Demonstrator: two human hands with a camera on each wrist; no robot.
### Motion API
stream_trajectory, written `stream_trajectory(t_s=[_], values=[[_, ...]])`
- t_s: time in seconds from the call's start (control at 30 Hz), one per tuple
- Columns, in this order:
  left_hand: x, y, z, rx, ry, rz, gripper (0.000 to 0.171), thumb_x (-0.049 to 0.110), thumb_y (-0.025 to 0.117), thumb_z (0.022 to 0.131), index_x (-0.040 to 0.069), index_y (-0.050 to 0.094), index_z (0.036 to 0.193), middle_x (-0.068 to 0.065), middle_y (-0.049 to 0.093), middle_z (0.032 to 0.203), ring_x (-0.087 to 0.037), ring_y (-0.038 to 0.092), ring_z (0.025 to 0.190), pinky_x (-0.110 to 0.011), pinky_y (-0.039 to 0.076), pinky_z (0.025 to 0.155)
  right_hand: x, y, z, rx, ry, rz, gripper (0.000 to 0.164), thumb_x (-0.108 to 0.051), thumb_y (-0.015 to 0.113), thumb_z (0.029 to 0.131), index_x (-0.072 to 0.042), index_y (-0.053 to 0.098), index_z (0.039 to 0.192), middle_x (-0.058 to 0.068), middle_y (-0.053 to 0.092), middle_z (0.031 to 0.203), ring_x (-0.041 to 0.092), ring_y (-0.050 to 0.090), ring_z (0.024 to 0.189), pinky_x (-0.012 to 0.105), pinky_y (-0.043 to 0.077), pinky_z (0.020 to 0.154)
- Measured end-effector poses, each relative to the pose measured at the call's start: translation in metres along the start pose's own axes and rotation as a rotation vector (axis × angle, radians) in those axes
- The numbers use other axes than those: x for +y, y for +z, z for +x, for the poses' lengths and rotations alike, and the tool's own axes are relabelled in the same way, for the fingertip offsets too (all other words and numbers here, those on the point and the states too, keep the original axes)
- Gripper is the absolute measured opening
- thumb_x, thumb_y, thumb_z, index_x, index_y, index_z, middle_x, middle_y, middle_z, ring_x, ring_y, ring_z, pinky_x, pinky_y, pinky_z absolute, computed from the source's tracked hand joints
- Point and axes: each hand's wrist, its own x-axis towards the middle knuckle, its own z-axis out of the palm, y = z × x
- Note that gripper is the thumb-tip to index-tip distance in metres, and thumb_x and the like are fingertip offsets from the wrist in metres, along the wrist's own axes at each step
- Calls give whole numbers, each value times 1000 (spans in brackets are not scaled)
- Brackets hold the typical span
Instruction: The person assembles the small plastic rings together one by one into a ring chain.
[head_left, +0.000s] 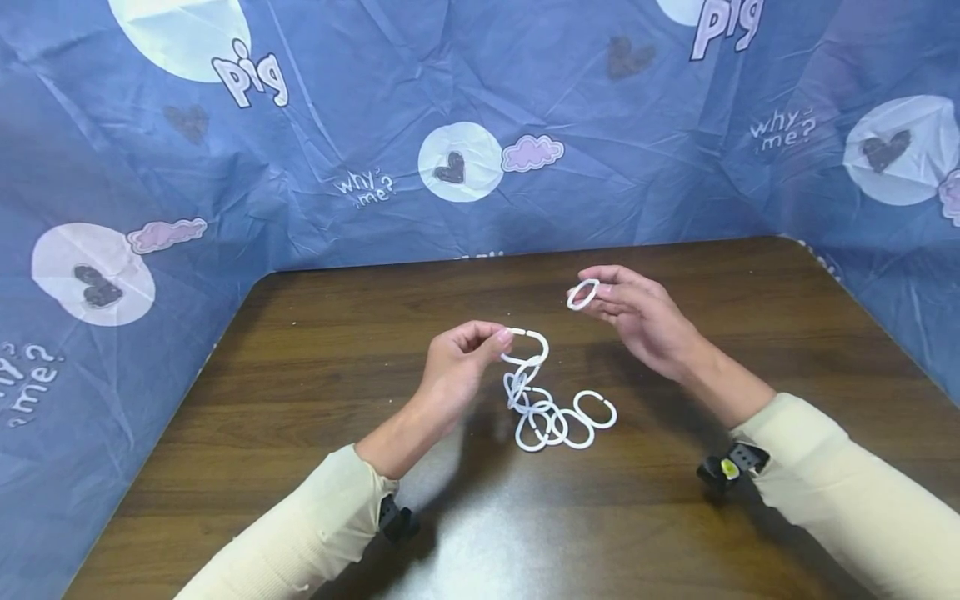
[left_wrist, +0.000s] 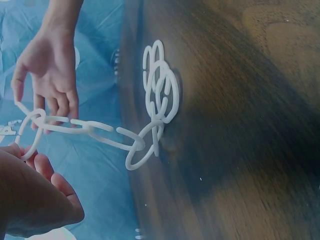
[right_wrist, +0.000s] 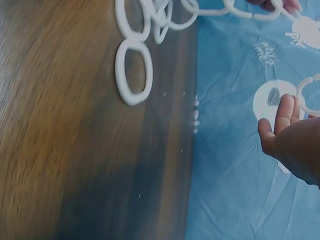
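Note:
My left hand (head_left: 459,362) pinches the top link of a white plastic chain (head_left: 545,343) between thumb and index finger. From there the chain hangs down, and its lower links (head_left: 613,414) lie in a loose heap on the table. Several links show small gaps in their loops. To the right and farther back, my right hand (head_left: 647,323) holds a single white link (head_left: 576,307) between thumb and fingers, raised above the table and apart from the chain. The right wrist view shows this loose link (right_wrist: 299,95) cut off at the frame's edge, its other fingers extended.
A dark brown wooden table (head_left: 300,383) spans the workspace. Behind and on both sides hangs a blue printed cloth (head_left: 315,167), meeting the table's far edge. Black straps (head_left: 738,462) sit at the cuffs of both pale sleeves (head_left: 832,475).

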Motion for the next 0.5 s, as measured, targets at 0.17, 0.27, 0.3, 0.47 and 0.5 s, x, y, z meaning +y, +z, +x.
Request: stream_trajectory(t_s=[0.17, 0.27, 0.3, 0.47, 0.5], values=[[0, 1, 0, 1, 7, 1, 16, 9, 66, 90, -6, 68, 95, 0, 65, 78, -10, 58, 74, -25, 48, 75, 0, 10, 2, -2, -20, 53, 25, 2, 47, 94, 5, 52, 118, 11, 65, 100, 19, 63, 93, 34, 44, 94], [0, 1, 0, 0, 9, 2, 15, 9, 66, 90, -5, 68, 94, -1, 65, 78, -10, 58, 74, -24, 48, 75, 0, 15, 2, -8, -22, 48, 27, 5, 44, 92, 5, 52, 118, 11, 65, 100, 19, 63, 93, 33, 44, 93], [0, 1, 0, 0, 10, 2, 15, 9, 66, 90, -5, 68, 94, -1, 66, 79, -10, 58, 74, -24, 48, 75, 0, 16, 2, -12, -24, 43, 28, 6, 43, 92, 5, 52, 118, 12, 64, 100, 19, 63, 93, 33, 44, 93], [1, 0, 0, -3, -1, 4, 16, 10, 65, 90, -5, 67, 95, -4, 66, 81, -11, 58, 75, -24, 48, 75, -1, 24, 2, -33, -31, -12, 29, 5, 43, 92, 6, 50, 119, 12, 64, 101, 21, 61, 96, 33, 43, 94], [1, 0, -1, -2, -5, 6, 16, 10, 65, 90, -5, 67, 95, -4, 66, 81, -11, 58, 75, -24, 48, 75, 0, 25, 2, -39, -29, -26, 28, 4, 43, 92, 7, 50, 119, 13, 64, 100, 21, 61, 97, 33, 43, 94]])
